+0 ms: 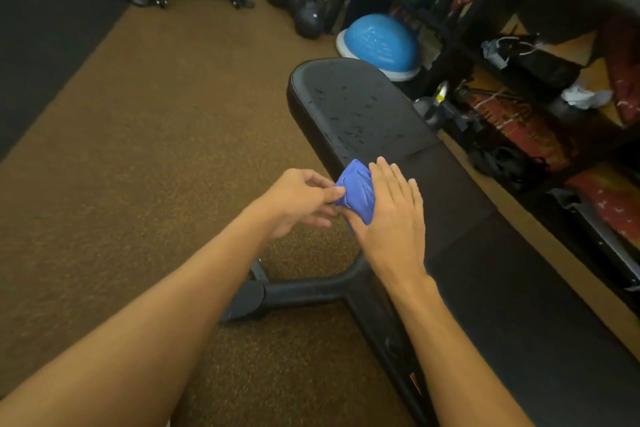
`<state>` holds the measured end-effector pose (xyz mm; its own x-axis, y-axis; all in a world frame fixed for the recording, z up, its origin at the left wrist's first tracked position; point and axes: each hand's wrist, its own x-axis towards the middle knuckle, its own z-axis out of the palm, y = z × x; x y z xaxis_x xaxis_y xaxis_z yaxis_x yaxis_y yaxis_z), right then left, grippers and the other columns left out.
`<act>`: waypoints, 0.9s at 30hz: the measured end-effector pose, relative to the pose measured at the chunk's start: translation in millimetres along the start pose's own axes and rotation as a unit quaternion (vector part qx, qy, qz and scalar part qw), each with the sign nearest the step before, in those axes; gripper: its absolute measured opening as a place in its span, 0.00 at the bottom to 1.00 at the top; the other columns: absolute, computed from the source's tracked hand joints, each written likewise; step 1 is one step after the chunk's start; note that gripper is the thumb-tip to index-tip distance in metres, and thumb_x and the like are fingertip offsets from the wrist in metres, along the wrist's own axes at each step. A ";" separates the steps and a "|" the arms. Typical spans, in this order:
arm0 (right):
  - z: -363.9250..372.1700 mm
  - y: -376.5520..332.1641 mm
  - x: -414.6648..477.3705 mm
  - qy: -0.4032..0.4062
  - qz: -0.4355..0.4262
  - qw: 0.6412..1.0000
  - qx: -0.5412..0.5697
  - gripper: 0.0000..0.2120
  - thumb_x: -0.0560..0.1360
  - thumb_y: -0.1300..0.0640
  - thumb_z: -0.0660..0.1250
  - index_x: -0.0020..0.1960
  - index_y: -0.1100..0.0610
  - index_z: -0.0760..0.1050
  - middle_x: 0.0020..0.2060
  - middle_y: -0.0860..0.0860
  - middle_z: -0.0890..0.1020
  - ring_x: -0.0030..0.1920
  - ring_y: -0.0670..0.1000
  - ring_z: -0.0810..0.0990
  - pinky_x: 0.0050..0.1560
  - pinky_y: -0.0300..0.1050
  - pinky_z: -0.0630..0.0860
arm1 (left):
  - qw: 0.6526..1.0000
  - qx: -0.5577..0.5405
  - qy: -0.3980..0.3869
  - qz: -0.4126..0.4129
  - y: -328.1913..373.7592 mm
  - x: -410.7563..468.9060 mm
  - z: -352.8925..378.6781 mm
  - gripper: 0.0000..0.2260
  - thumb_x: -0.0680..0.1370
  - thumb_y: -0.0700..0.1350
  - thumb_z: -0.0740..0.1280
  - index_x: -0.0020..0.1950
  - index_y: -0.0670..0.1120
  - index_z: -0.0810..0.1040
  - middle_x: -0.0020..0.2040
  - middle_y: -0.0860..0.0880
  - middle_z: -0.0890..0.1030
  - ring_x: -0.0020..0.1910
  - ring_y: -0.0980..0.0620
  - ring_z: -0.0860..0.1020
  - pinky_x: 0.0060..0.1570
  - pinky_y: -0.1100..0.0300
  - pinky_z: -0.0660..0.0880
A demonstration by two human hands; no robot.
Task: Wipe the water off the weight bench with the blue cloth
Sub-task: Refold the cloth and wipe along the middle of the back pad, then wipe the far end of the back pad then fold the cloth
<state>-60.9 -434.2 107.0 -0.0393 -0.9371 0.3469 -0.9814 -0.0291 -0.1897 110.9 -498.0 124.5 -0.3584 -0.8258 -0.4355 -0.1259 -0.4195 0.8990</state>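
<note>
The right hand [391, 208] lay flat, fingers stretched out together, pressed over a bunched blue cloth [356, 192] at the near-left edge of the bench. The left hand [298, 199] met the cloth from the left, its thumb and fingertips pinching the cloth's left corner while the other fingers curled loosely beneath. Both bare forearms reached in from the bottom of the view.

The cloth sat on the long black padded weight bench [450, 184], just short of the seam that split the pad. Beyond that seam, the far rounded section of the pad carried scattered water droplets [353, 111], dark specks across its surface. The section nearer the person looked dull and unmarked.

Under the bench a black metal foot bar [294, 295] stuck out to the left over brown carpet [156, 149]. Past the far end stood a blue half-dome balance trainer [379, 43] and, left of it, several black kettlebells [304, 7]. Dark cluttered shelving [519, 73] ran along the right side.
</note>
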 end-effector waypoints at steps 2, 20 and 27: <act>-5.0 4.6 -3.7 -0.022 0.001 0.999 0.025 0.42 0.80 0.39 0.71 0.85 0.57 0.59 0.85 0.53 0.60 0.85 0.53 0.56 0.84 0.54 0.49 | 0.999 -0.041 0.021 -0.008 -1.8 -1.0 8.2 0.13 0.79 0.42 0.75 0.62 0.40 0.80 0.55 0.41 0.87 0.49 0.46 0.88 0.52 0.47 0.86; -34.9 71.9 34.1 0.049 0.117 0.962 0.242 0.19 0.86 0.46 0.64 0.74 0.51 0.75 0.70 0.45 0.78 0.75 0.45 0.69 0.70 0.37 0.61 | 0.967 -0.213 0.130 -0.053 -13.2 -12.0 112.3 0.24 0.86 0.63 0.56 0.73 0.49 0.74 0.63 0.48 0.83 0.63 0.48 0.81 0.71 0.47 0.74; -10.1 82.0 57.9 0.049 0.161 0.958 0.232 0.18 0.86 0.45 0.60 0.73 0.49 0.74 0.70 0.46 0.77 0.73 0.45 0.70 0.69 0.41 0.64 | 0.936 -0.140 0.321 0.034 -8.0 22.4 137.0 0.27 0.86 0.63 0.53 0.78 0.45 0.65 0.66 0.50 0.73 0.63 0.51 0.74 0.61 0.56 0.69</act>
<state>-145.5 -487.4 120.8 -0.3654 -0.8872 0.2818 -0.7274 0.0833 -0.6811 -22.8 -461.5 113.9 0.2847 -0.8732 -0.3957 0.1558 -0.3651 0.9178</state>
